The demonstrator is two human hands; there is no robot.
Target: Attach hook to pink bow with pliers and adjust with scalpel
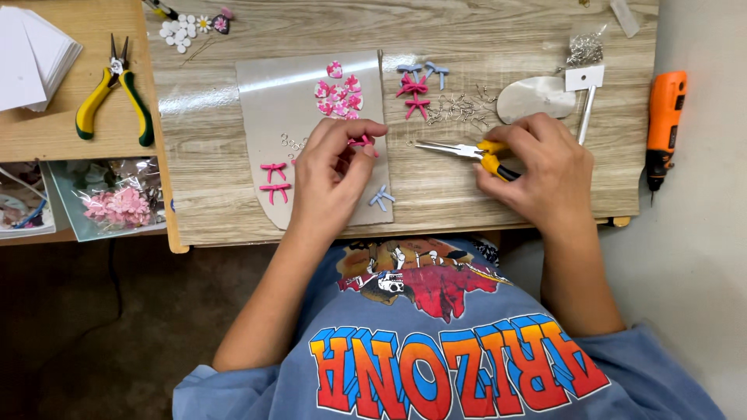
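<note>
My left hand (333,173) pinches a small pink bow charm (362,142) between thumb and fingertips over a grey card mat (264,101). My right hand (541,167) grips yellow-handled needle-nose pliers (459,149), their tips pointing left toward the bow, a short gap apart. On the mat lie two pink bows (273,180), a cluster of pink heart charms (339,92) and tiny metal rings (292,142). A pale blue bow (381,197) rests beside my left wrist.
More pink and blue bows (418,81) and metal earring hooks (461,107) lie further back. An orange rotary tool (663,124) sits at the right edge. Another pair of yellow-green pliers (113,93), white paper (35,54) and a bag of pink flowers (117,206) are on the left.
</note>
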